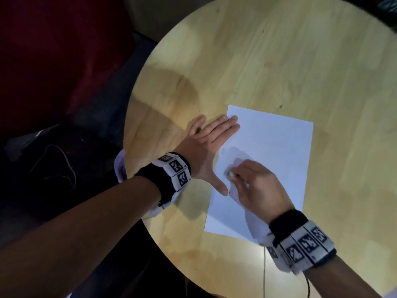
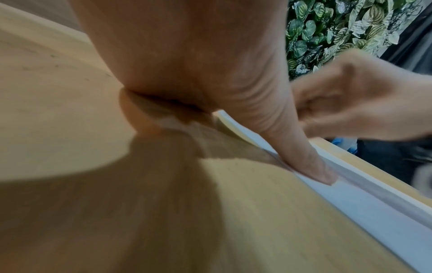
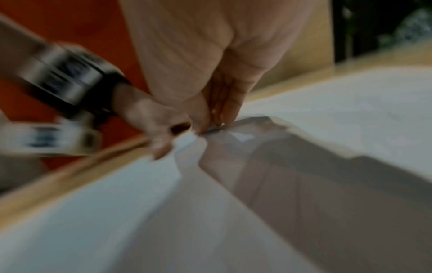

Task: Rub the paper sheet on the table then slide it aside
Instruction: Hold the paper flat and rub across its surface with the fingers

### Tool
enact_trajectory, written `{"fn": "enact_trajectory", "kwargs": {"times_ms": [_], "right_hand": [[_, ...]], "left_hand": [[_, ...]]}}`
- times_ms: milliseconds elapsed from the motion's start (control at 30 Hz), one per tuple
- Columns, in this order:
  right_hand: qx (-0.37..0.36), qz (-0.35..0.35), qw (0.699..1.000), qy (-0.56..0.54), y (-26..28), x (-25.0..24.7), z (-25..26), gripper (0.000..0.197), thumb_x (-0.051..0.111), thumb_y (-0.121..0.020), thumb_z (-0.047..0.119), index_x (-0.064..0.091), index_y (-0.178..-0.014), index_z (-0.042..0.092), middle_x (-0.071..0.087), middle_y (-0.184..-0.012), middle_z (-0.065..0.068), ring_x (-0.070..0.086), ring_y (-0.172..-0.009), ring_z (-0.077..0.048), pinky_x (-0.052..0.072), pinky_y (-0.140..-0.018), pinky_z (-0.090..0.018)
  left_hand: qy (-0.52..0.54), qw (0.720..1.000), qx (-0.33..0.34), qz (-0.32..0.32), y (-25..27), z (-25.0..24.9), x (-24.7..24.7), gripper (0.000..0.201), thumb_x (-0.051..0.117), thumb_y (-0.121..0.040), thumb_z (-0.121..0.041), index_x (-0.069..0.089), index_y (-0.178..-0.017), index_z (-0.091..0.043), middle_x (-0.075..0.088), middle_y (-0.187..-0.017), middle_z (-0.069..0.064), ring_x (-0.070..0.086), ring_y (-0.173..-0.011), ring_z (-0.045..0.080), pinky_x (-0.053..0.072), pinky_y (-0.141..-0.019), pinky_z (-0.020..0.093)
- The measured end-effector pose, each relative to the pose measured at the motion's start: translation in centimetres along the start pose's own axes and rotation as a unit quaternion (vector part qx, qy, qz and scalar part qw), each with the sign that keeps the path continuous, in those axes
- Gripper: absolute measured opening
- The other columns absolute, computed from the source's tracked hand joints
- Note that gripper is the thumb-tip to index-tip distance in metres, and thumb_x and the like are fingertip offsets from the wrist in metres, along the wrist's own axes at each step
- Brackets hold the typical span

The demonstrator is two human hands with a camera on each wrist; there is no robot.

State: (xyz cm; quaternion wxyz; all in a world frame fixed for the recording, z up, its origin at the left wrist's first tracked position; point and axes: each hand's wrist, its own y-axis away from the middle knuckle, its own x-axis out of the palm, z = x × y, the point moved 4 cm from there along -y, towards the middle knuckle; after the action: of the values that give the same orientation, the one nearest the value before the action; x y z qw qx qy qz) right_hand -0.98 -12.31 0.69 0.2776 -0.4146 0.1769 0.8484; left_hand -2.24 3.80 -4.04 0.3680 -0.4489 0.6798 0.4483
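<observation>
A white paper sheet [image 1: 279, 147] lies on the round wooden table [image 1: 279, 61], near its front. My left hand [image 1: 214, 147] lies flat and open, its fingertips [image 1: 233, 122] and thumb pressing the sheet's left edge. In the left wrist view the thumb [image 2: 304, 147] bears down on the paper [image 2: 374, 212]. My right hand [image 1: 233, 177] rests on the sheet's left part with curled fingers pinching a small pale eraser [image 1: 228, 174] against it. The right wrist view is blurred; there the fingertips [image 3: 210, 122] meet on the paper [image 3: 350, 110].
The table's left edge runs just behind my left wrist, with dark floor and a loose cord [image 1: 60, 162] beyond. A red surface [image 1: 53, 50] fills the far left. Bare wood lies right of and beyond the sheet. A thin cable [image 1: 264, 272] hangs by my right wrist.
</observation>
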Motion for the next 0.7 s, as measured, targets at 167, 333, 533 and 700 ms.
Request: {"fn": "enact_trajectory", "kwargs": {"times_ms": [167,333,533,700], "right_hand": [[0.065,-0.116,0.99,0.038,-5.9,-1.2,-3.3,0.011,0.063,-0.086,0.005,0.065,-0.076,0.007,0.058,-0.073,-0.008,0.057,-0.067,-0.028,0.047,-0.06,-0.036],[0.021,-0.01,1.0,-0.015,1.8,0.5,0.6,0.014,0.055,-0.09,0.01,0.068,-0.088,0.012,0.061,-0.085,-0.004,0.06,-0.078,-0.024,0.051,-0.064,-0.039],[0.058,-0.091,0.993,0.044,-5.9,-1.2,-3.2,0.009,0.062,-0.084,0.003,0.068,-0.079,0.007,0.059,-0.075,-0.009,0.057,-0.068,-0.03,0.051,-0.056,-0.04],[0.037,-0.017,0.999,-0.003,1.7,0.6,0.2,0.013,0.06,-0.083,0.001,0.066,-0.084,0.012,0.061,-0.084,-0.004,0.06,-0.077,-0.026,0.051,-0.061,-0.039]], "left_hand": [[0.006,1.0,0.011,-0.008,0.1,0.0,0.0,0.16,0.057,-0.036,-0.104,0.013,-0.164,-0.018,0.002,-0.172,-0.005,-0.001,-0.157,0.013,-0.005,-0.123,0.052],[0.003,1.0,0.004,-0.01,0.1,0.1,0.1,0.16,0.053,-0.034,-0.105,0.013,-0.164,-0.019,0.003,-0.171,-0.005,-0.001,-0.157,0.013,-0.004,-0.123,0.053],[0.0,1.0,-0.001,0.007,0.0,-0.1,0.1,0.16,0.056,-0.036,-0.104,0.009,-0.164,-0.019,-0.002,-0.171,-0.006,-0.005,-0.157,0.012,-0.007,-0.123,0.051],[0.002,1.0,-0.001,0.002,0.0,-0.1,0.0,0.161,0.054,-0.034,-0.104,0.011,-0.164,-0.02,-0.001,-0.171,-0.006,-0.004,-0.157,0.011,-0.006,-0.123,0.051]]}}
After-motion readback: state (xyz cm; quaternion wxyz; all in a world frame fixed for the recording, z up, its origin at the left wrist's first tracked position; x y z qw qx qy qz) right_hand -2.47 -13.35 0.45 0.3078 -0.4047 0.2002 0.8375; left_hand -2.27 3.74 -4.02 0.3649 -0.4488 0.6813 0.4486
